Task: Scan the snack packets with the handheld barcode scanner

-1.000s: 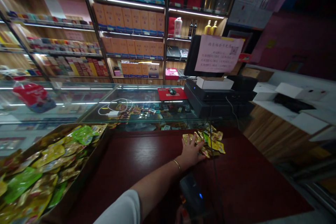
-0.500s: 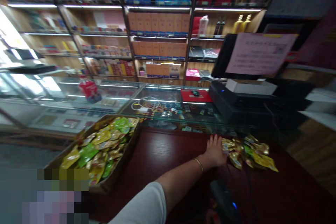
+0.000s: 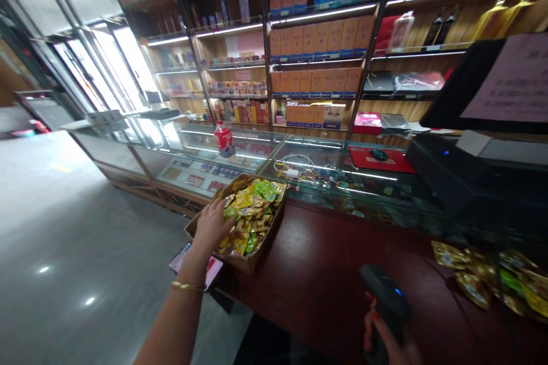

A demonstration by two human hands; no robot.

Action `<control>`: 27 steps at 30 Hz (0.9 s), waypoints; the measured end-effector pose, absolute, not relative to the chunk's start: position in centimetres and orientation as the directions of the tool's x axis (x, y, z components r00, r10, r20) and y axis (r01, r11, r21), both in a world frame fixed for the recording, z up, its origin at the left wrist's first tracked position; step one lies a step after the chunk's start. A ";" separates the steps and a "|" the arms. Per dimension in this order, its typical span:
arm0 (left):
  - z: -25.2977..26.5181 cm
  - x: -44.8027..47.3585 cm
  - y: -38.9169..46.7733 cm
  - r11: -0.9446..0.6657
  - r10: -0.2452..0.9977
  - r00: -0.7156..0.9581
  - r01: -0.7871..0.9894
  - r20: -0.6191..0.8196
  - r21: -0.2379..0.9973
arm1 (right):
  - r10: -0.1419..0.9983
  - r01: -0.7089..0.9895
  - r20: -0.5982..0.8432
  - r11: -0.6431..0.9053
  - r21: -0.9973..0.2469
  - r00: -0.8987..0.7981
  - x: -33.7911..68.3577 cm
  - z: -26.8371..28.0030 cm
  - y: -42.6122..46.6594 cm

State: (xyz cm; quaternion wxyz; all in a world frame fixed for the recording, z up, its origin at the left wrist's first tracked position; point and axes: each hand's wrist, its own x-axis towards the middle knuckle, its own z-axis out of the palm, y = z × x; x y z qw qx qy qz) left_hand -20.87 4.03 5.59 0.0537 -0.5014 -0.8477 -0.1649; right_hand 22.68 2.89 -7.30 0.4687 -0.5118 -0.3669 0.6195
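Observation:
My left hand (image 3: 212, 224), with a gold bangle at the wrist, reaches over the left side of a cardboard box (image 3: 250, 265). Its fingers are stretched over the small yellow, gold and green snack packets (image 3: 252, 208) that fill the box; no packet shows in its grip. In my right hand (image 3: 381, 333), low over the counter, is a black barcode scanner (image 3: 385, 291) with a blue light. A phone (image 3: 213, 271) lies partly hidden under my left forearm. At the far right, a loose pile of the same packets (image 3: 473, 288) rests on the counter.
The dark red wooden counter (image 3: 317, 262) adjoins a glass display case (image 3: 252, 151) carrying a red bottle (image 3: 223, 138), a white cable (image 3: 295, 168) and a mouse (image 3: 379, 154) on a red mat. A monitor (image 3: 462, 88) stands right; stocked shelves (image 3: 321, 65) line the back.
My left hand has moved from beside the packet pile on the right to the box on the left. The view has swung left, and my right hand with the scanner shows more clearly.

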 end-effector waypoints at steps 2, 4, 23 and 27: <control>5.3 -22.7 3.8 0.495 0.852 -0.508 0.860 0.125 0.123 | 0.970 -0.213 -0.231 -0.242 -0.946 -0.075 21.5 -7.4 3.1; 5.2 -23.2 3.7 0.471 0.878 -0.477 0.877 0.047 0.091 | 0.977 -0.238 -0.192 -0.208 -0.949 -0.091 20.9 -7.6 3.1; -0.6 -3.4 2.8 -0.198 0.880 -0.082 0.831 0.467 0.519 | 0.979 -0.382 -0.190 -0.204 -0.901 -0.076 21.9 -8.4 3.4; -5.7 -0.4 2.0 -0.203 0.958 0.045 0.805 0.285 0.557 | 0.984 -0.350 -0.142 -0.171 -0.921 -0.108 21.7 -8.3 2.9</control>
